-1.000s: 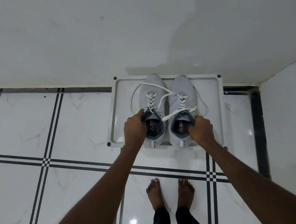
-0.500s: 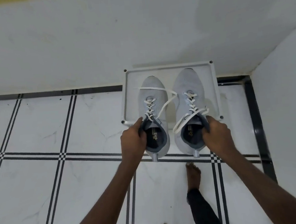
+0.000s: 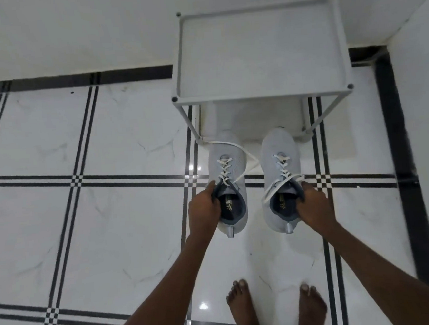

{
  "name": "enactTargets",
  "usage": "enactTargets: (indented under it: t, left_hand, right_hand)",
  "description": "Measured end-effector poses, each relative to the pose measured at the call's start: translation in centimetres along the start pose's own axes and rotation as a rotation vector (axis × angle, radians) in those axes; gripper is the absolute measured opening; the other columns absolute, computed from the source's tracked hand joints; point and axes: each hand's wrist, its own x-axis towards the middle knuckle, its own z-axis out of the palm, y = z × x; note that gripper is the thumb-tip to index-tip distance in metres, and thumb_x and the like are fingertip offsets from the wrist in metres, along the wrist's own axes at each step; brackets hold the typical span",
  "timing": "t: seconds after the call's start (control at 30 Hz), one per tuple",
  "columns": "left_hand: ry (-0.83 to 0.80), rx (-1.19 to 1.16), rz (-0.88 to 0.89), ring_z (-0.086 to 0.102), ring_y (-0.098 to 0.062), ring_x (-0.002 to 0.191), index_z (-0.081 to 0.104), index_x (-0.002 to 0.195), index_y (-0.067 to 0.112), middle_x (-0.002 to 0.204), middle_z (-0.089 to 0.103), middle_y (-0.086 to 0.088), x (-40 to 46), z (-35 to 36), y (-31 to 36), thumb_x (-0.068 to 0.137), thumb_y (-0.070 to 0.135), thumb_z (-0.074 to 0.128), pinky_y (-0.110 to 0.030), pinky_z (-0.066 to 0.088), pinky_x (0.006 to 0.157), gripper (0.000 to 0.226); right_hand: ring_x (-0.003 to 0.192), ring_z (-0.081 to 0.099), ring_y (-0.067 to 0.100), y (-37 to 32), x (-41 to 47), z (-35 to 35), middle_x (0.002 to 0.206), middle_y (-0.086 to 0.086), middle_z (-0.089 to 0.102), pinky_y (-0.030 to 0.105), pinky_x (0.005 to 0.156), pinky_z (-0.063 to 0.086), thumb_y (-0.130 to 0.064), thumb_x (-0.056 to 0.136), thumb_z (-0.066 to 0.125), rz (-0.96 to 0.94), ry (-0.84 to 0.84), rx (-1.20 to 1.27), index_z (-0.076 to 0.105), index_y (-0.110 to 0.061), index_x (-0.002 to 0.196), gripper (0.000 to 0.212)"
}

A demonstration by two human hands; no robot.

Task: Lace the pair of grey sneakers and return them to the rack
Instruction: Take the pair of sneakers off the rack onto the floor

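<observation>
Both grey sneakers hung just in front of the rack (image 3: 259, 55), toes toward its lower shelf. The left hand (image 3: 203, 211) pinched the collar of the left sneaker (image 3: 228, 176), fingers closed over its rim; the right hand (image 3: 313, 206) gripped the right sneaker (image 3: 281, 167) the same way. Light, soft knit, I judged, so the padded collar was the sensible hold. Loose laces (image 3: 248, 157) trailed between the shoes and could snag a rack leg. The lower shelf sat mostly hidden under the top one; whether the soles touched the floor couldn't be told.
</observation>
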Motion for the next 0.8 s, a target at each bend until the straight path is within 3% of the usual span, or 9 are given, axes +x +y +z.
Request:
enactTargets:
  t: [0.23, 0.37, 0.53, 0.6, 0.67, 0.73, 0.8]
  left_hand:
    - [-0.031, 0.084, -0.027, 0.070, -0.030, 0.089, 0.053, 0.140, 0.017, 0.103, 0.075, -0.012, 6.0, 16.7, -9.7, 0.094, 0.007, 0.044, -0.037, 0.055, 0.080, 0.048]
    - [-0.007, 0.087, -0.007, 0.070, -0.032, 0.084, 0.055, 0.136, 0.013, 0.100, 0.074, -0.014, 8.2, 22.8, -12.9, 0.096, 0.008, 0.045, -0.041, 0.058, 0.079, 0.042]
    - [0.051, 0.049, 0.023, 0.069, -0.028, 0.085, 0.056, 0.130, 0.012, 0.101, 0.073, -0.011, 9.6, 25.8, -15.1, 0.093, 0.007, 0.047, -0.043, 0.059, 0.079, 0.039]
    - [0.101, 0.042, 0.017, 0.068, -0.024, 0.085, 0.060, 0.121, 0.014, 0.098, 0.071, -0.007, 10.0, 25.8, -15.6, 0.092, 0.008, 0.048, -0.035, 0.057, 0.074, 0.032]
    - [0.133, 0.042, -0.007, 0.065, -0.022, 0.082, 0.062, 0.112, 0.015, 0.095, 0.068, -0.004, 10.5, 25.3, -16.3, 0.091, 0.009, 0.048, -0.027, 0.049, 0.067, 0.026]
    - [0.152, 0.033, -0.021, 0.064, -0.020, 0.082, 0.063, 0.111, 0.016, 0.096, 0.067, -0.003, 11.3, 24.4, -17.4, 0.091, 0.013, 0.050, -0.025, 0.045, 0.066, 0.023]
    - [0.178, 0.016, 0.008, 0.064, -0.017, 0.083, 0.065, 0.108, 0.017, 0.096, 0.068, -0.001, 11.9, 23.6, -18.5, 0.094, 0.024, 0.052, -0.028, 0.051, 0.068, 0.020]
  right_hand:
    - [0.094, 0.064, 0.048, 8.5, 9.1, 14.0, 0.104, 0.028, 0.068, 0.044, 0.081, 0.049, -0.002, 0.086, 0.050, 0.004, -0.005, -0.045, 0.052, 0.000, 0.126, 0.040]
    - [0.097, 0.062, 0.050, 11.2, 13.2, 19.1, 0.107, 0.030, 0.066, 0.048, 0.086, 0.049, -0.001, 0.087, 0.048, 0.024, -0.005, -0.053, 0.051, 0.000, 0.126, 0.040]
    - [0.101, 0.062, 0.050, 12.0, 15.2, 21.4, 0.110, 0.030, 0.066, 0.048, 0.088, 0.049, -0.004, 0.089, 0.049, 0.080, -0.034, -0.064, 0.043, -0.003, 0.137, 0.049]
    - [0.107, 0.060, 0.048, 11.1, 15.3, 21.3, 0.115, 0.030, 0.064, 0.046, 0.091, 0.047, -0.013, 0.092, 0.051, 0.120, -0.026, -0.111, 0.044, 0.003, 0.133, 0.044]
    - [0.114, 0.057, 0.047, 9.3, 15.1, 20.9, 0.123, 0.031, 0.059, 0.045, 0.092, 0.046, -0.020, 0.092, 0.053, 0.164, 0.025, -0.170, 0.035, 0.010, 0.136, 0.056]
    - [0.117, 0.054, 0.047, 6.9, 14.8, 21.0, 0.131, 0.032, 0.053, 0.046, 0.092, 0.048, -0.022, 0.091, 0.056, 0.058, 0.125, -0.245, 0.026, 0.010, 0.144, 0.069]
    - [0.117, 0.056, 0.046, 4.8, 15.1, 21.9, 0.131, 0.031, 0.054, 0.048, 0.094, 0.049, -0.015, 0.088, 0.059, -0.230, 0.218, -0.272, 0.035, 0.009, 0.142, 0.064]
